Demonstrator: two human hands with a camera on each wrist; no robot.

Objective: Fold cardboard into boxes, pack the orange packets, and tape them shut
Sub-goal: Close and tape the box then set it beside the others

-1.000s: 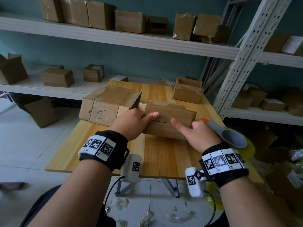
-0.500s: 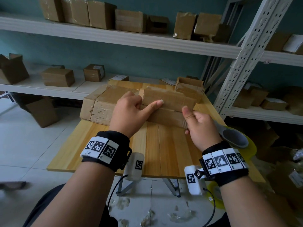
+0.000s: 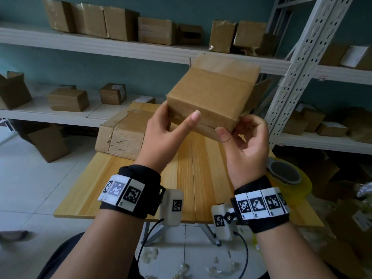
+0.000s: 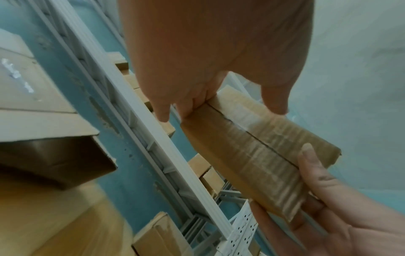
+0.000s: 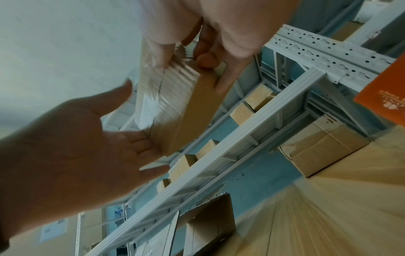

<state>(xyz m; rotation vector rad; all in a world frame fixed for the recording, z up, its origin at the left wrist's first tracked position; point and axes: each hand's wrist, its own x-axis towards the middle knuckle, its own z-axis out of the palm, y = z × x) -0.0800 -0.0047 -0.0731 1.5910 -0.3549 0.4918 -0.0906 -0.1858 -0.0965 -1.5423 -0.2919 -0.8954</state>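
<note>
A small brown cardboard box (image 3: 213,93), closed and shiny with clear tape along its seam, hangs tilted in the air above the wooden table (image 3: 201,178). My left hand (image 3: 175,121) grips its near left corner, thumb on the front face and fingers behind. At the near right corner my right hand (image 3: 237,127) holds it, thumb up and fingers curled behind. The left wrist view shows the taped seam of the box (image 4: 241,147) between both hands. In the right wrist view, part of an orange packet (image 5: 383,95) shows at the right edge, beyond the box (image 5: 192,107).
A larger taped carton (image 3: 124,133) lies on the table's far left. A tape dispenser (image 3: 285,174) with a yellow roll sits at the table's right edge. An open box (image 3: 259,91) is partly hidden behind the held one. White shelves (image 3: 120,47) with several boxes stand behind.
Both hands have lifted the small box off the table, raised it and tipped it up. The view has tilted upward with it.
</note>
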